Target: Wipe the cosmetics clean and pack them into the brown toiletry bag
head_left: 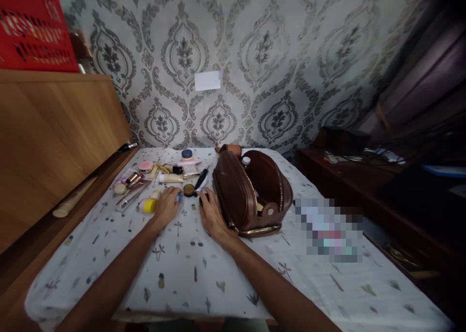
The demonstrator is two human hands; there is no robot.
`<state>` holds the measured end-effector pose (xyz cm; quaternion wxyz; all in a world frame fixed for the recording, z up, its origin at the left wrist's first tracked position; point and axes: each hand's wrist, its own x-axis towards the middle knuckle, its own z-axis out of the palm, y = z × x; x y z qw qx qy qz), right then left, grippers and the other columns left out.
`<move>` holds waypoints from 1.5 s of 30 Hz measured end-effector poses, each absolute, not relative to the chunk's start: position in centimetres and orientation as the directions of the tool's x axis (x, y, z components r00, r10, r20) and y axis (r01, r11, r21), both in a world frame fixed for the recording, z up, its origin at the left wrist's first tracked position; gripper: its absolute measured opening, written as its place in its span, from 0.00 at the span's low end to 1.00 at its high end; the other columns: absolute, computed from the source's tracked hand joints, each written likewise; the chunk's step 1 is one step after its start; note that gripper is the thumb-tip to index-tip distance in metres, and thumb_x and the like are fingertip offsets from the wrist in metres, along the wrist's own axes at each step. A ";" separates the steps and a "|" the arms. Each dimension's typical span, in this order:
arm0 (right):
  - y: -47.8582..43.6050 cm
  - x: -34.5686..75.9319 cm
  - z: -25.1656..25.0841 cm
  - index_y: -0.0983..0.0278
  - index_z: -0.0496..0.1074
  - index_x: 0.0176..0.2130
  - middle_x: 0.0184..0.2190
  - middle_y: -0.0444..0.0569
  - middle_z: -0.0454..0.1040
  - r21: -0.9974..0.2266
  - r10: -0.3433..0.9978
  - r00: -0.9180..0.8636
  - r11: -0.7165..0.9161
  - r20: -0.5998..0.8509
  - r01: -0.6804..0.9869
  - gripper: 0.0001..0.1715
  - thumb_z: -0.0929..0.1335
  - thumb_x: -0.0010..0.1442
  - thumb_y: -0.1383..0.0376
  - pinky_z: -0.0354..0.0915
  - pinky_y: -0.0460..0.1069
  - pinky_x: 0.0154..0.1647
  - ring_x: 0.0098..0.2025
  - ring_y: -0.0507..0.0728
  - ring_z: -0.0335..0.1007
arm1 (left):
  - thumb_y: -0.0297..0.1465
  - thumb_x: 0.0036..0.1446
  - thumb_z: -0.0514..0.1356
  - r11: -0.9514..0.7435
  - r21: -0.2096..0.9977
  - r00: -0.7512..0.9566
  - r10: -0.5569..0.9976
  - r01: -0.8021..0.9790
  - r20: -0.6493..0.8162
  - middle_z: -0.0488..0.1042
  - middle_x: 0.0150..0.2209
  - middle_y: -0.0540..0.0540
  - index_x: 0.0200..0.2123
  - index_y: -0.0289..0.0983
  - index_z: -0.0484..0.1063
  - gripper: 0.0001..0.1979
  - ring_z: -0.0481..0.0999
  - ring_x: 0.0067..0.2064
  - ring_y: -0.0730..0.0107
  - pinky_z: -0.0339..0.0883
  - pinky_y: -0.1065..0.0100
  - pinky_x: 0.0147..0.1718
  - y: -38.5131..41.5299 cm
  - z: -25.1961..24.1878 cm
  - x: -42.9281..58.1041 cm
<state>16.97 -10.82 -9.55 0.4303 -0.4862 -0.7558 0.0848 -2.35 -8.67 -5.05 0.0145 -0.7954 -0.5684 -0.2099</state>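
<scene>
My left hand (167, 207) rests low over the table with its fingers curled around a small blue item (178, 197), mostly hidden by them. To its left stand a yellow-capped jar (149, 206) and a small pale yellow one. My right hand (212, 214) is beside the left wall of the brown makeup bag (238, 191), its fingers closed around a small black item (204, 198) whose kind I cannot make out. Between the hands and slightly beyond lies a round dark-gold container (189, 190). The bag gapes unzipped, with a white-capped bottle (246, 162) inside.
Cosmetics spread over the table's left rear: a cream tube (172, 178), pink compact (146, 166), blue-lidded jar (187, 154) and black tube (201, 177). A wooden cabinet (58, 147) borders the left. A blurred-out object (329, 232) lies right of the bag.
</scene>
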 end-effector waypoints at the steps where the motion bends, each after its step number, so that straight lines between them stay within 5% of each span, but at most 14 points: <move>1: -10.8 17.0 -9.5 0.59 0.65 0.61 0.63 0.57 0.60 -0.544 0.809 -0.159 0.512 0.566 0.665 0.36 0.62 0.56 0.78 0.59 0.64 0.65 0.64 0.65 0.57 | 0.20 0.56 0.52 -0.339 0.193 0.258 0.900 0.921 0.350 0.73 0.47 0.42 0.46 0.39 0.72 0.17 0.70 0.52 0.59 0.66 0.60 0.52 -8.5 -4.9 -2.3; 6: -11.0 17.1 -9.2 0.61 0.65 0.60 0.62 0.58 0.60 -0.541 0.813 -0.180 0.516 0.553 0.664 0.35 0.62 0.56 0.78 0.60 0.64 0.64 0.63 0.66 0.57 | 0.18 0.57 0.50 -0.226 -0.009 0.217 0.926 0.974 0.309 0.69 0.56 0.37 0.56 0.34 0.67 0.24 0.65 0.60 0.55 0.63 0.59 0.57 -7.0 -3.4 -1.8; 12: -11.4 17.1 -8.5 0.62 0.65 0.59 0.61 0.58 0.59 -0.555 0.832 -0.187 0.498 0.521 0.667 0.33 0.63 0.56 0.76 0.59 0.63 0.65 0.63 0.64 0.57 | 0.18 0.56 0.49 -0.048 -0.043 0.057 0.964 0.998 0.258 0.64 0.60 0.20 0.58 0.20 0.65 0.25 0.60 0.65 0.38 0.61 0.47 0.57 -3.7 -2.0 -1.6; 19: -11.5 17.0 -8.1 0.67 0.66 0.59 0.62 0.63 0.56 -0.563 0.860 -0.193 0.463 0.472 0.684 0.29 0.64 0.58 0.74 0.57 0.63 0.66 0.64 0.67 0.54 | 0.24 0.58 0.52 -0.022 -0.042 0.027 0.991 0.999 0.130 0.76 0.51 0.32 0.48 0.34 0.75 0.17 0.74 0.55 0.47 0.69 0.55 0.49 -3.2 -0.1 -3.4; 23: -11.5 16.9 -8.1 0.65 0.66 0.59 0.63 0.61 0.55 -0.586 0.858 -0.178 0.466 0.481 0.663 0.29 0.65 0.58 0.73 0.57 0.63 0.66 0.65 0.65 0.53 | 0.30 0.62 0.51 -0.012 -0.024 0.015 0.993 1.000 0.116 0.77 0.52 0.38 0.52 0.40 0.73 0.18 0.77 0.52 0.51 0.70 0.58 0.45 -4.3 0.6 -3.9; 30: -11.8 17.0 -7.7 0.68 0.67 0.58 0.63 0.65 0.57 -0.587 0.855 -0.194 0.479 0.482 0.653 0.27 0.66 0.59 0.72 0.58 0.63 0.65 0.65 0.67 0.53 | 0.36 0.63 0.52 -0.123 -0.036 0.125 0.988 0.992 0.091 0.76 0.51 0.35 0.55 0.38 0.69 0.19 0.76 0.53 0.47 0.69 0.56 0.45 -6.5 0.3 -2.4; 38: -11.7 17.0 -8.1 0.64 0.68 0.57 0.62 0.61 0.57 -0.579 0.840 -0.194 0.498 0.506 0.645 0.27 0.66 0.58 0.73 0.57 0.64 0.66 0.65 0.65 0.53 | 0.42 0.64 0.52 -0.213 -0.002 0.213 0.976 0.977 0.035 0.79 0.43 0.41 0.46 0.42 0.74 0.16 0.77 0.49 0.53 0.68 0.62 0.41 -7.7 0.7 -2.0; 45: -11.7 17.0 -7.9 0.68 0.68 0.56 0.63 0.64 0.56 -0.584 0.855 -0.191 0.476 0.483 0.657 0.27 0.66 0.57 0.73 0.56 0.64 0.66 0.66 0.67 0.52 | 0.47 0.63 0.52 -0.063 -0.005 0.064 0.991 0.998 0.121 0.72 0.55 0.30 0.57 0.34 0.65 0.28 0.70 0.58 0.44 0.66 0.55 0.50 -1.5 1.7 -2.2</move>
